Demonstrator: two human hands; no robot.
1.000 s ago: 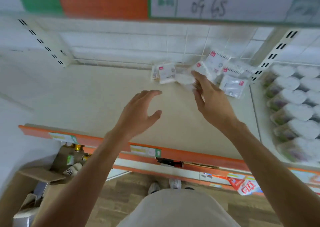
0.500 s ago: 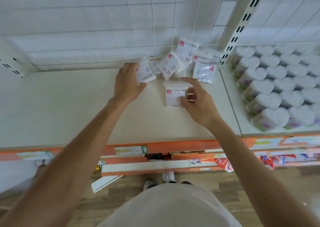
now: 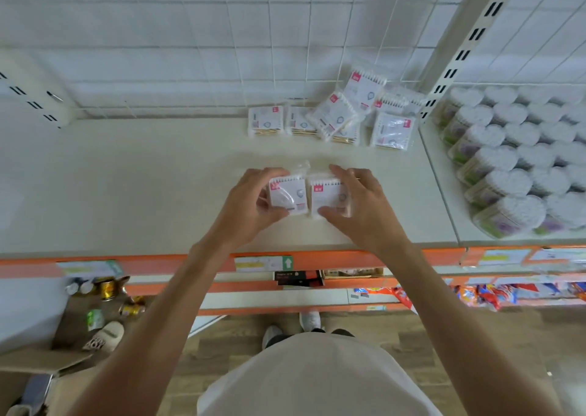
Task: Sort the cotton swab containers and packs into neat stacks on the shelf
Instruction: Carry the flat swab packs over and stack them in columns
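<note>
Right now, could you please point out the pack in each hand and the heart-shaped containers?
Left-hand pack (image 3: 290,195), head view, on its printed front.
Right-hand pack (image 3: 328,193), head view, on its front below the red label.
Heart-shaped containers (image 3: 513,182), head view, on one white lid.

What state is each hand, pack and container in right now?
Left hand: grips the left pack.
Right hand: grips the right pack.
Left pack: held, label up.
Right pack: held beside the left pack, edges meeting.
Loose packs: at the shelf's back, jumbled, some overlapping.
Heart-shaped containers: in rows on the right shelf.
</note>
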